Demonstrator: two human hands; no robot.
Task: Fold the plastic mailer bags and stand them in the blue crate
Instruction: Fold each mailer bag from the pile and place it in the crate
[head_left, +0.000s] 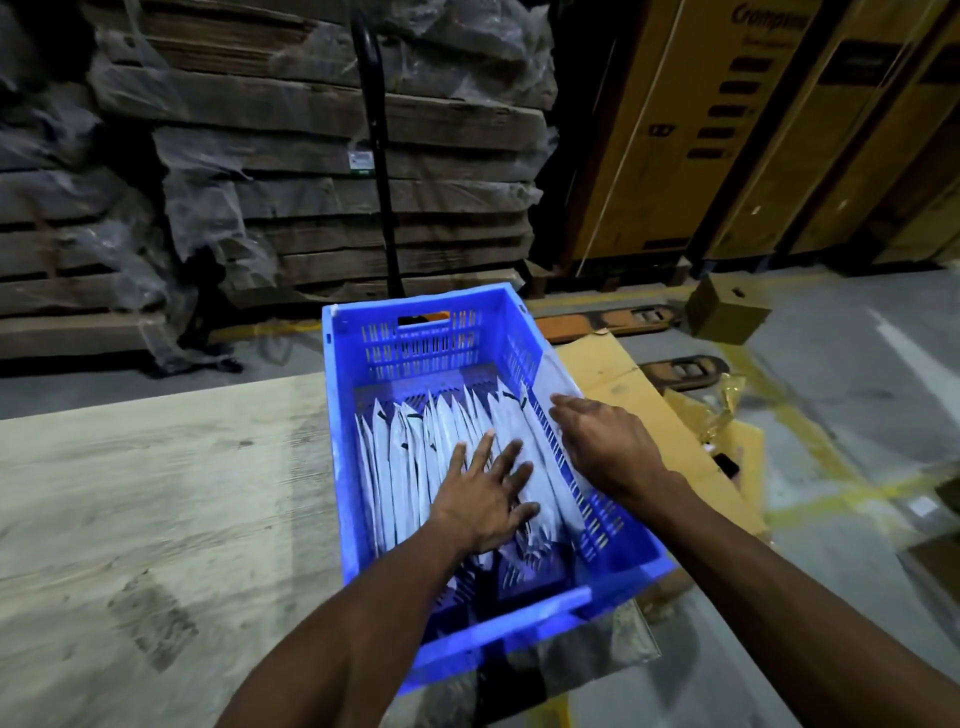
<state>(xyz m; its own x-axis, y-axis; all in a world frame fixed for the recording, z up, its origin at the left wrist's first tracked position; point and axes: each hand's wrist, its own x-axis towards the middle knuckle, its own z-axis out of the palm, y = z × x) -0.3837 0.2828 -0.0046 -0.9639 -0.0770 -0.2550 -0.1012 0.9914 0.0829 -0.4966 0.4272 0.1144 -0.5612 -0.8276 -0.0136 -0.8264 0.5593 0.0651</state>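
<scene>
A blue crate (343, 415) sits at the right end of a pale wooden table. Several folded white mailer bags (405, 467) stand on edge in a row inside it. My left hand (488, 499) lies flat with spread fingers on the tops of the bags near the right of the row. My right hand (602, 441) is over the crate's right wall, fingers bent down onto a white mailer bag (558, 384) that lies against that wall. How the fingers close on that bag is hidden.
The wooden table (156, 519) stretches left of the crate. Flattened cardboard (613, 374) lies right of it, with a small carton (727, 309) and orange pallet-jack forks (597, 322) on the floor. Wrapped pallets fill the back.
</scene>
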